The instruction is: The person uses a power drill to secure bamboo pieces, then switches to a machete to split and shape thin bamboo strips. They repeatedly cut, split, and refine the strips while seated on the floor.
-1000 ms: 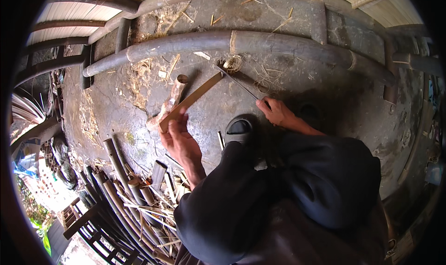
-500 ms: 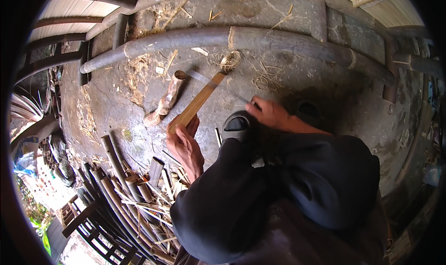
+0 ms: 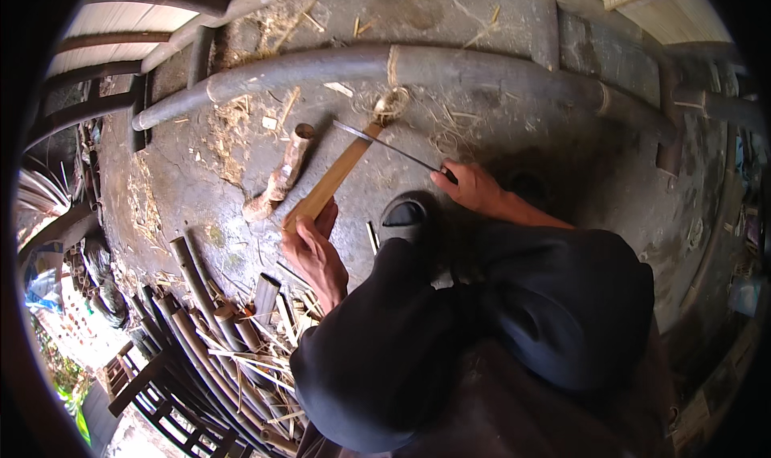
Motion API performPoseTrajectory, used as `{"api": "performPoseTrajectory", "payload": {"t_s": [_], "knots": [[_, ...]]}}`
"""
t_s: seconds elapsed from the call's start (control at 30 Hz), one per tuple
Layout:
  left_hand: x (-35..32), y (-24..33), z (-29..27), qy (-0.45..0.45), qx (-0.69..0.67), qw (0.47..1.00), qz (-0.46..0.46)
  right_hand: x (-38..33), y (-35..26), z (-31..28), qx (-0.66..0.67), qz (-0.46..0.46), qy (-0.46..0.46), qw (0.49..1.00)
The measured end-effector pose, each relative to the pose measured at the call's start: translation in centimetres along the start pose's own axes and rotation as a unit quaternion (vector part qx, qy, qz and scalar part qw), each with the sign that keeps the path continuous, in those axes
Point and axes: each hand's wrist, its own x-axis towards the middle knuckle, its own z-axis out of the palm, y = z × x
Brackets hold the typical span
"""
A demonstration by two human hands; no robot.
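Note:
My left hand (image 3: 315, 253) is closed around the near end of a flat split bamboo slat (image 3: 341, 171), which slants away and to the right above the floor. In my right hand (image 3: 474, 191) is the dark handle of a long, thin-bladed knife (image 3: 401, 153). Its blade lies across the slat near the far end, appearing to touch it. By that far end is a loose coil of pale shavings (image 3: 392, 102). To the slat's left, a short knobbly log (image 3: 281, 175) rests on the floor.
A thick bamboo rail (image 3: 321, 66) crosses beyond my hands. Several dark poles (image 3: 197, 341) and split sticks are piled at the lower left. My shoe (image 3: 405, 215) stands between my hands. Wood chips lie about the concrete floor (image 3: 377, 187).
The knife was blurred by motion and is now sharper, still across the slat's far end. My right hand has shifted only slightly; my left hand keeps its hold.

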Motion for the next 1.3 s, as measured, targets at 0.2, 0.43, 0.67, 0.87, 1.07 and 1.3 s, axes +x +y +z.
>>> {"api": "performPoseTrajectory", "payload": {"t_s": [0.2,0.43,0.67,0.87,1.07,1.3], "knots": [[0.2,0.0,-0.1,0.002,-0.016,1.000,0.015,-1.6,-2.0,-0.1,-0.040,-0.036,-0.027,0.998],[0.1,0.5,0.1,0.003,0.009,1.000,0.010,-2.1,-1.1,1.1,-0.033,-0.041,-0.006,0.999],[0.2,0.0,0.7,-0.009,-0.009,1.000,0.020,-1.2,-0.4,0.2,-0.023,0.020,0.029,0.999],[1.3,1.2,2.6,-0.003,-0.055,0.995,0.078,-0.4,1.4,1.2,-0.043,-0.020,0.067,0.997],[5.0,-0.3,6.2,-0.074,-0.025,0.977,0.200,0.0,0.2,0.6,0.175,0.146,-0.071,0.971],[5.8,2.3,6.1,-0.030,0.064,0.958,0.278,0.0,-0.4,0.4,0.195,0.169,-0.064,0.964]]}}
